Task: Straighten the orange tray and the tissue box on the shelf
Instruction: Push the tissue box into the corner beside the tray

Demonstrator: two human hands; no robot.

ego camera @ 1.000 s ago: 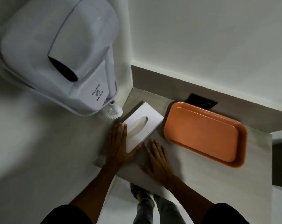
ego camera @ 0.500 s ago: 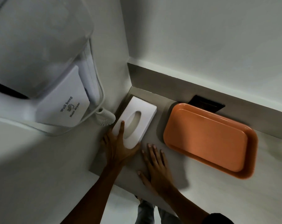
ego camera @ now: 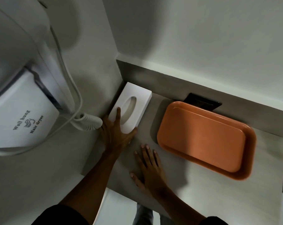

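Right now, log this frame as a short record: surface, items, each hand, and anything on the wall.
surface: grey shelf in a wall corner
tissue box: white, tucked into the corner, along the left wall
orange tray: empty, askew to the back wall
left hand: gripping the box's near end
right hand: flat on the shelf, clear of both items
wall: white hair dryer, upper left
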